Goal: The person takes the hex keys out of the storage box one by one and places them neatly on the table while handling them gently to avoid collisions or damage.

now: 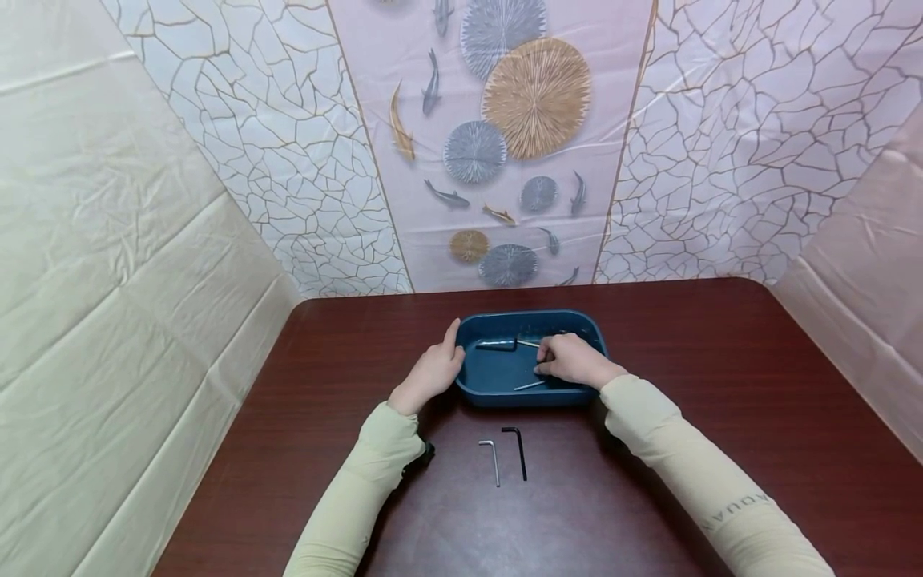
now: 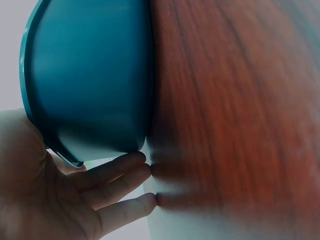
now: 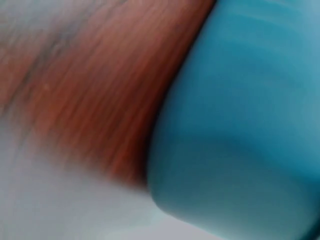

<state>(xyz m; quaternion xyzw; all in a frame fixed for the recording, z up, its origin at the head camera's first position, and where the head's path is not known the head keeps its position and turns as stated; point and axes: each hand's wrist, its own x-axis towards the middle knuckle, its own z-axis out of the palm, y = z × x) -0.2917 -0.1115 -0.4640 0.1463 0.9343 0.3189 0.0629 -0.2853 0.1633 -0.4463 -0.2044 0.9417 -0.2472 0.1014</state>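
Two hex keys [image 1: 522,455] lie in front of the blue tray [image 1: 497,373], left hand [image 1: 435,369] touching its left end, fingers spread, right hand [image 1: 573,359] inside, fingers bent, any pinch unclear.

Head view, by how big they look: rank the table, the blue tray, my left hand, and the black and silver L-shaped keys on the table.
1. Table
2. Blue tray
3. Left hand
4. Black L-shaped key, slightly longer and thicker than the silver
5. Silver L-shaped key

The table [image 1: 346,353] bears a tray [image 1: 530,398], silver hex-key [image 1: 495,463] and black hex-key [image 1: 521,455].
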